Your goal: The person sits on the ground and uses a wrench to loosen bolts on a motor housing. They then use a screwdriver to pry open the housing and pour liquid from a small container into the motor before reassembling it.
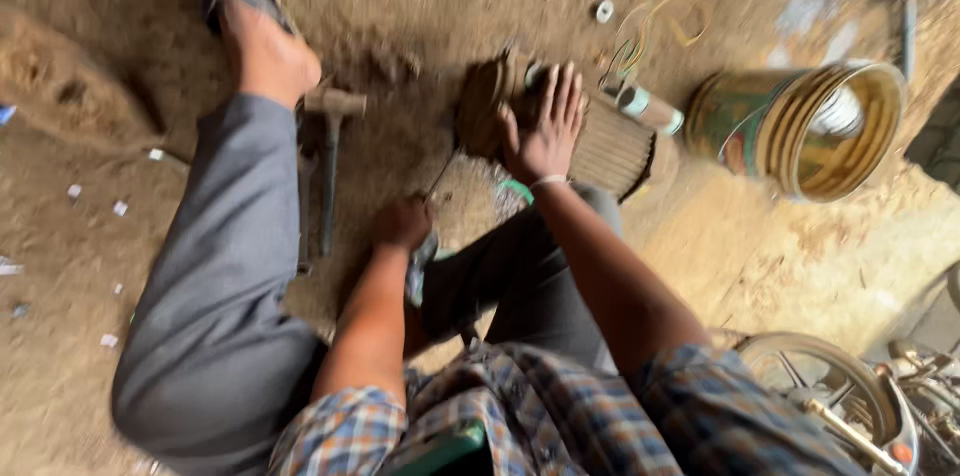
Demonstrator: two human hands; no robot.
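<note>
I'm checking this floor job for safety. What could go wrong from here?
1. The right hand lies flat on the ribbed motor, fingers spread; a slip of the thin tool in the left hand might jab it.
2. The hammer lies beside the sandalled foot; a shift of the leg may knock it.
3. Loose wires on the dirt could snag.
</note>
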